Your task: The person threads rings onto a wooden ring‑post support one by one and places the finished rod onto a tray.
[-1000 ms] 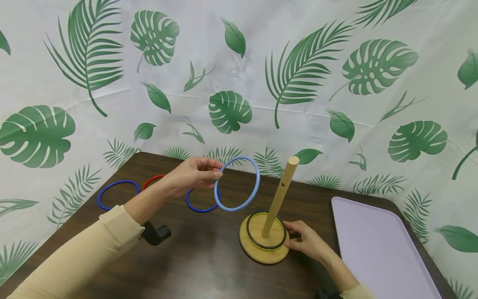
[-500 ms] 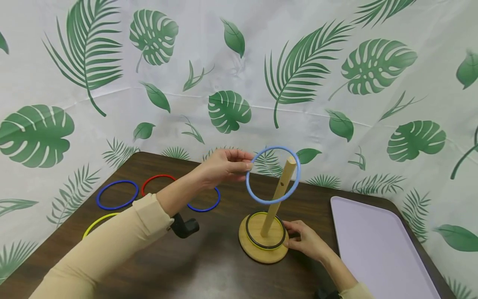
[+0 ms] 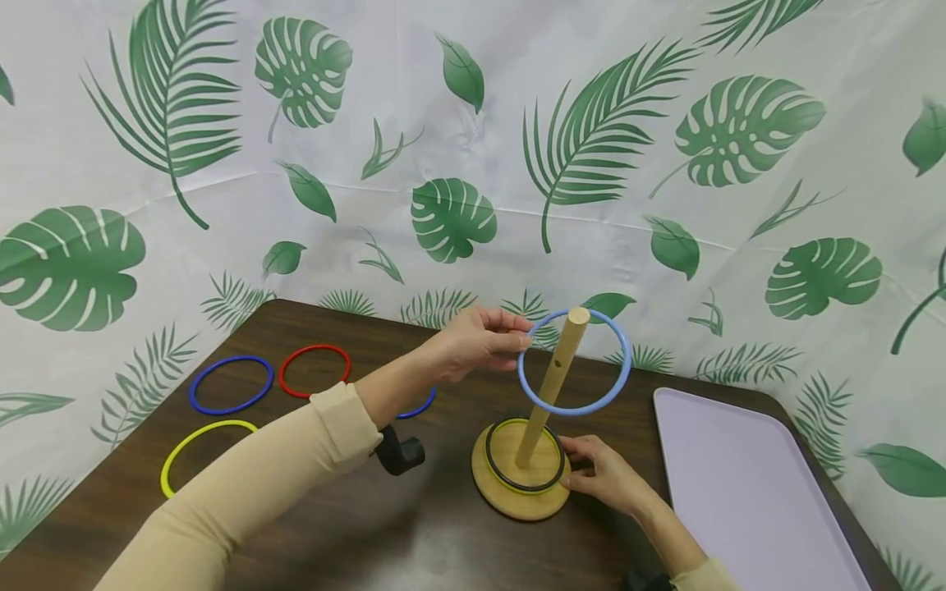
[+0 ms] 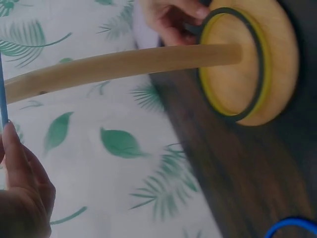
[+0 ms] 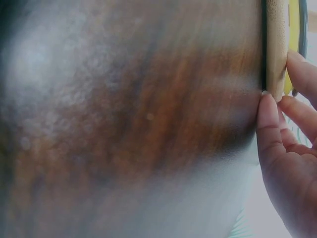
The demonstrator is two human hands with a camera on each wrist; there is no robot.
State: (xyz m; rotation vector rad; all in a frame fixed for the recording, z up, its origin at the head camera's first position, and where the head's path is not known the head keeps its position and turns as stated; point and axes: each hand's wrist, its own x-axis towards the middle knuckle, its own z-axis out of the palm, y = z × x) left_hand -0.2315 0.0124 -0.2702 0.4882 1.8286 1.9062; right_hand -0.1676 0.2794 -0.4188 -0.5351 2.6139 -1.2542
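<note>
Light-blue ring (image 3: 626,361): was pinched at its edge by the left hand (image 3: 473,341) and held tilted at the top of the wooden peg (image 3: 550,390); apparently the tip was encircled, though this was poorly shown.
Round base (image 3: 517,505): was gripped at the rim by the right hand (image 3: 606,476).
Peg's foot: was encircled by a black ring (image 4: 261,64) and a yellow ring (image 4: 268,59).
Counter (image 3: 332,525): was occupied at left by red (image 3: 314,346), blue and yellow rings, at right by a lavender tray (image 3: 754,492).
</note>
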